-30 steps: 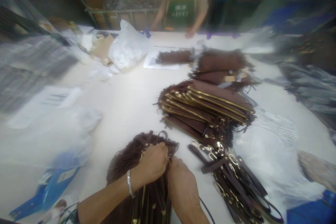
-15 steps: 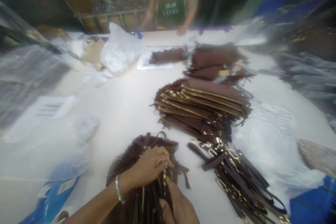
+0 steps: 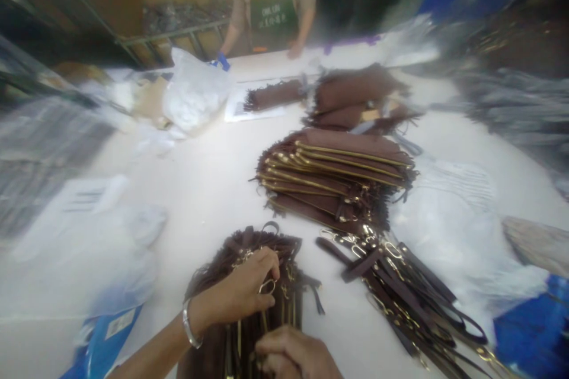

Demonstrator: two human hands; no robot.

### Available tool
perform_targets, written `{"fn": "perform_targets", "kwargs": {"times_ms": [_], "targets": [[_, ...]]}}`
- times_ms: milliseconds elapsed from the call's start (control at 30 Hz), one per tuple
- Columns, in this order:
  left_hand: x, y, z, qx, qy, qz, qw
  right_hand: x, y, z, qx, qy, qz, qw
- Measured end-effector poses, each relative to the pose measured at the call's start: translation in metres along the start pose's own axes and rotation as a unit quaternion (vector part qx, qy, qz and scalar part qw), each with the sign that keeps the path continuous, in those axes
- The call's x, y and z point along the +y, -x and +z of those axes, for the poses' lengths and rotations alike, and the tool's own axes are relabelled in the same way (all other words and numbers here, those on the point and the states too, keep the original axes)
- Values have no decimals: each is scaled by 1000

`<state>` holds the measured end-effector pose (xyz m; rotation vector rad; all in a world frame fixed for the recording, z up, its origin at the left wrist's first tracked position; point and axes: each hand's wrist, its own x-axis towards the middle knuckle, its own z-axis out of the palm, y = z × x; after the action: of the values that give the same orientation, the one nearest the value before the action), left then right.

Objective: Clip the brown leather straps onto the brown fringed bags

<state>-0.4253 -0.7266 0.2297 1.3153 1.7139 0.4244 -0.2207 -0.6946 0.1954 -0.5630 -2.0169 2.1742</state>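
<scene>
A stack of dark brown fringed pouches (image 3: 284, 246) with gold zips lies in front of me. My left hand (image 3: 242, 287), with a silver bangle at the wrist, rests over it. Its curled fingers and thumb close around a gold metal ring (image 3: 267, 287). Lower down, my right hand (image 3: 297, 352) is curled over the zipped edges, fingers bent together. What it grips, if anything, is hidden and blurred. Gold hardware shows beside the left fingers. Right of the stack lies a heap of brown straps (image 3: 400, 296) with gold clips.
More brown zipped pouches (image 3: 338, 172) are piled beyond, with brown bundles (image 3: 351, 98) behind. Plastic bags lie at the left (image 3: 84, 254), back (image 3: 195, 92) and right (image 3: 444, 231). A person in a green apron (image 3: 273, 15) stands across the table.
My left hand has shifted slightly left, and the gold ring now shows between its fingers and thumb. My right hand has drawn down and curled. The camera view has tilted slightly.
</scene>
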Motion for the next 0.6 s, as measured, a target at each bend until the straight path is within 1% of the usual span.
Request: {"fn": "perform_targets", "kwargs": {"times_ms": [100,133,167,200,233,333,367,400,433,500,533,567,600], "targets": [[-1,1,-3,-12,0,37,999,7,-3,-26,112,73,76,988],[-1,1,-3,-15,-4,46,999,10,-4,-32,136,101,90,981],[0,1,-2,-16,-8,51,999,12,-4,-36,144,126,91,977],[0,1,-1,-15,-12,52,998,14,-4,-38,134,141,84,977],[1,1,0,-14,-14,50,999,15,-4,-37,110,146,72,980],[3,3,0,0,-12,40,999,16,1,-31,12,117,55,992],[4,4,-1,5,-10,38,999,16,2,-31,0,110,60,992],[4,4,-2,8,-9,36,999,17,1,-33,12,112,72,991],[5,3,-2,9,-11,34,999,18,-2,-36,46,122,87,988],[5,0,0,13,-29,21,999,21,-11,-43,138,147,112,973],[4,-3,2,18,-45,7,999,24,-17,-46,169,149,121,967],[3,-7,5,26,-65,-12,997,27,-24,-46,179,141,128,965],[2,-10,9,36,-87,-33,995,30,-30,-45,173,128,133,967]]}}
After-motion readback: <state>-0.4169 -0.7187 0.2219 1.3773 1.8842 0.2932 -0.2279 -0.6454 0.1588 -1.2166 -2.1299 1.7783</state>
